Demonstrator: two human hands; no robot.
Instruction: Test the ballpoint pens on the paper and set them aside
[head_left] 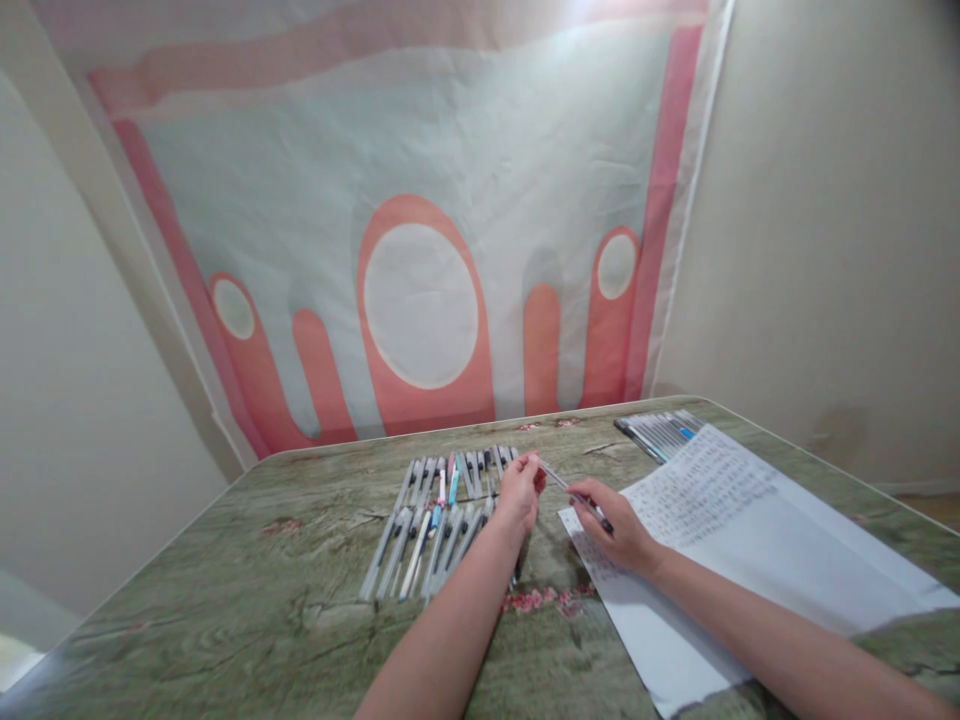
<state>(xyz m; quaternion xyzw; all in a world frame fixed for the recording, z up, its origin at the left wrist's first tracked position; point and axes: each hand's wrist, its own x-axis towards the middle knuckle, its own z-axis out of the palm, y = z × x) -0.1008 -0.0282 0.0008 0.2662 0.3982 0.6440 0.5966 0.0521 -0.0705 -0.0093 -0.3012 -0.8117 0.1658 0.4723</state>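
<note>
A slim pen (556, 479) with a clear-looking front part and a dark rear end slants between my two hands above the table. My right hand (616, 527) is closed around its barrel near the dark end. At the other end of the pen, the fingers of my left hand (523, 487) are pinched together on the tip; what lies inside that pinch is hidden. Under and left of my left forearm lie two rows of pen parts, mostly clear barrels (394, 548) and caps with dark clips, with a few white, pink and teal pieces among them.
A large sheet of paper (780, 545) with handwritten lines lies on the right under my right forearm. Behind it sits a group of thin pens or refills (656, 436). The wood-patterned table (247, 570) ends at a wall hung with a printed cloth (465, 130).
</note>
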